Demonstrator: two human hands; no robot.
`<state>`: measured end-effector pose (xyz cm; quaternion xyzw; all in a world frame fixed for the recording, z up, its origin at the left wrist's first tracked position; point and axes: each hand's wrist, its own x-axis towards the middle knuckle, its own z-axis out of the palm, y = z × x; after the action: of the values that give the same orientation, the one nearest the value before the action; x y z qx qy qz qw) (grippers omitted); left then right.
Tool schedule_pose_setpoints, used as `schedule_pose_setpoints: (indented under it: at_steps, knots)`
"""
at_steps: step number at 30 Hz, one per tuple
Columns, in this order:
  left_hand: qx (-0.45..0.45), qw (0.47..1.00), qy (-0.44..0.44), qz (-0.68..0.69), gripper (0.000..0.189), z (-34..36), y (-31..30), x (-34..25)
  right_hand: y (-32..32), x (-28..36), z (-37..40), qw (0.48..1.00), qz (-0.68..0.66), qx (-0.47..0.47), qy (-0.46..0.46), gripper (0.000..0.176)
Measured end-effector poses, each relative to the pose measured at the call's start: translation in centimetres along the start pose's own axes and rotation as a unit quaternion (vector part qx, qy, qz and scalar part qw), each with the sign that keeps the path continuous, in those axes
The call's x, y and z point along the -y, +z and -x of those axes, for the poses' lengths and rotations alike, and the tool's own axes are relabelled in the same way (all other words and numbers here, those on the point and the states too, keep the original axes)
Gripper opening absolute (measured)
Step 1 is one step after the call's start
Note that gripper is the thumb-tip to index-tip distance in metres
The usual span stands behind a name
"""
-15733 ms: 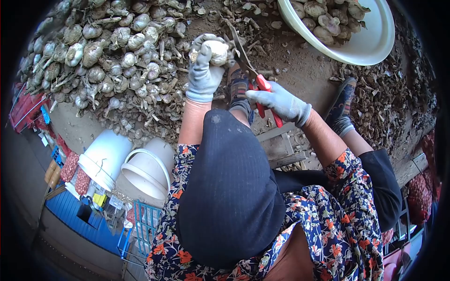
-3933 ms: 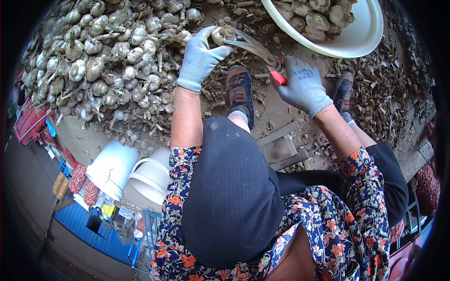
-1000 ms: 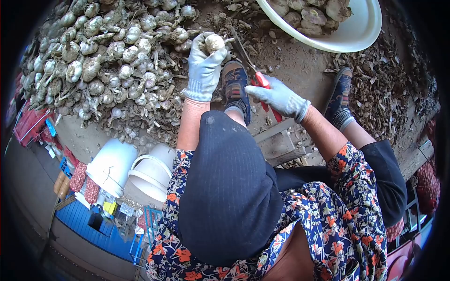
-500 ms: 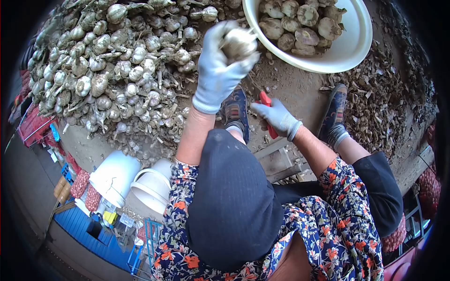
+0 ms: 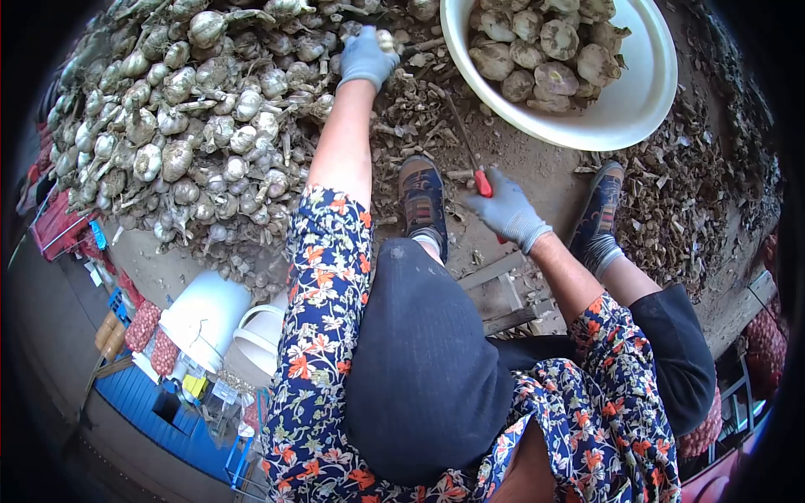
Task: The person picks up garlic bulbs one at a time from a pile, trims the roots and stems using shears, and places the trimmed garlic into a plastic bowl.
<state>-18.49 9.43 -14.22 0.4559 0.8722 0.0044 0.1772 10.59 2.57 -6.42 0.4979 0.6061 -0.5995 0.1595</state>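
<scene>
My left hand (image 5: pixel 367 60), in a pale grey work glove, is stretched out to the near right side of a big heap of garlic (image 5: pixel 218 126). Its fingers curl at a pale garlic bulb (image 5: pixel 385 40), partly covered by the glove. My right hand (image 5: pixel 506 210), gloved too, grips a knife by its red handle (image 5: pixel 483 183). The thin dark blade (image 5: pixel 460 126) points away from me, over the dirt floor. Beyond it stands a white tub (image 5: pixel 587 130) with trimmed garlic bulbs (image 5: pixel 555 77) inside.
Dry stalk trimmings (image 5: pixel 662 197) cover the ground at right, with more scraps between heap and tub. My shoes (image 5: pixel 423 199) flank the knife. White buckets (image 5: pixel 205 317) stand at lower left, near net sacks (image 5: pixel 142 327). A wooden frame (image 5: pixel 507 289) lies under my legs.
My left hand has moved away from me, from above my shoe to the heap; the large bulb formerly raised in it no longer shows there. My right hand and knife shifted slightly.
</scene>
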Motion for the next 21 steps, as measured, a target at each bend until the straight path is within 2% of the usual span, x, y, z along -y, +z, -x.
schedule_pose_setpoints:
  at_steps: [1,2,3,4,5,6,8,10,12,13,14,16,17,20,21]
  knots:
    - [0.041,0.981,0.001,0.188,0.053,0.9,1.0,1.9,-1.3,1.3,0.3,0.999,0.034,0.002,0.013,0.05]
    - [0.082,0.925,0.005,0.37,0.056,1.2,1.8,3.2,-2.0,2.1,0.5,0.997,0.068,0.002,0.026,0.054]
    - [0.084,0.926,0.008,0.368,0.056,2.6,0.5,2.5,-2.0,1.8,0.5,0.995,0.09,-0.046,-0.009,0.048]
    - [0.092,0.86,-0.021,0.501,0.06,5.7,-1.6,1.6,-2.1,1.8,0.5,0.995,0.089,-0.046,-0.007,0.048]
    - [0.097,0.775,-0.053,0.623,0.065,8.4,-3.6,0.8,-2.3,1.8,0.3,0.982,0.142,-0.112,-0.057,0.047]
    - [0.122,0.762,0.0,0.636,0.072,9.6,-4.9,0.3,-2.4,1.9,0.0,0.959,0.194,-0.176,-0.108,0.047]
    - [0.103,0.748,0.007,0.656,0.072,11.2,-4.4,1.2,-2.5,2.2,-0.2,0.94,0.239,-0.2,-0.141,0.046]
    - [0.106,0.746,-0.018,0.657,0.068,12.8,-6.3,0.5,-3.2,3.8,0.5,0.917,0.313,-0.197,-0.148,0.045]
    - [0.109,0.799,0.021,0.59,0.065,13.3,-7.5,0.4,-3.3,4.4,1.0,0.909,0.345,-0.19,-0.139,0.046]
    - [0.059,0.831,0.098,0.544,0.064,13.0,-6.7,1.3,-3.3,4.4,1.1,0.903,0.362,-0.185,-0.141,0.046]
    - [0.059,0.83,0.096,0.546,0.064,13.4,-7.1,1.2,-3.2,4.6,1.2,0.896,0.379,-0.181,-0.144,0.047]
    - [0.065,0.889,0.145,0.43,0.064,14.2,-8.6,0.7,-3.1,5.0,1.3,0.895,0.385,-0.176,-0.137,0.048]
    - [0.029,0.9,0.174,0.399,0.066,14.6,-8.7,0.6,-3.0,5.2,1.4,0.889,0.402,-0.168,-0.143,0.048]
    - [0.039,0.908,0.173,0.38,0.068,15.0,-8.8,0.6,-2.8,5.6,1.8,0.881,0.436,-0.131,-0.13,0.046]
    - [0.047,0.896,0.142,0.419,0.064,15.0,-8.2,0.8,-2.8,5.4,1.7,0.877,0.44,-0.133,-0.141,0.046]
